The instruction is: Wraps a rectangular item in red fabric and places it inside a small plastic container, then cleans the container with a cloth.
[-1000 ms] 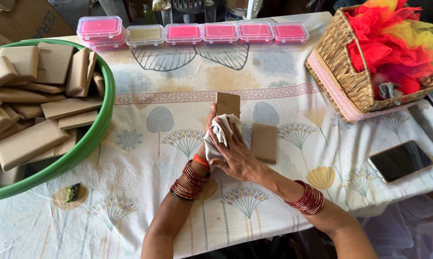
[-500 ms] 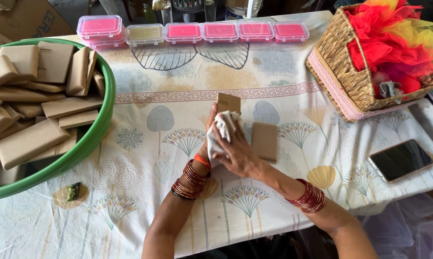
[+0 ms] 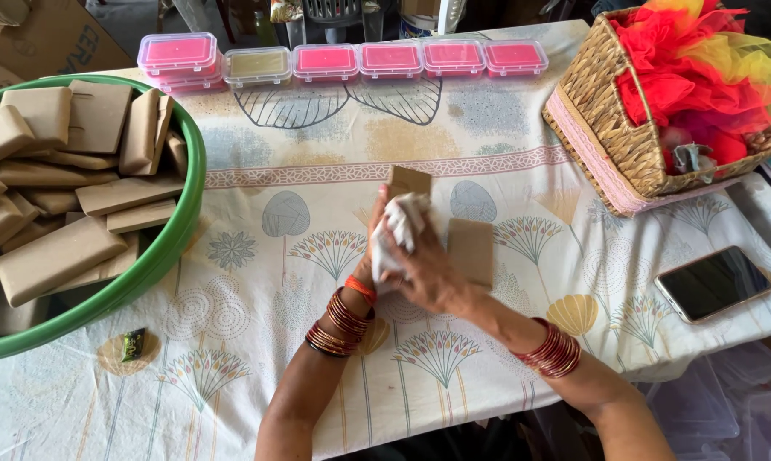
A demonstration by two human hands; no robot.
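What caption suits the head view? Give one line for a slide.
Both hands, left hand and right hand, press a white cloth against a brown wrapped packet on the patterned tablecloth.

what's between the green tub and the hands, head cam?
Head view: only bare printed tablecloth lies between the green tub and the left hand. The small dark wrapper sits lower, off that line.

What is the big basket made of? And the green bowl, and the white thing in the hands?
The basket looks like woven straw or cane: tan strips criss-cross, with a pink band round the base. The green bowl seems to be plastic: smooth, evenly coloured, slightly shiny rim. The white thing looks like soft cloth or tissue, since it crumples into folds between the left hand and right hand.
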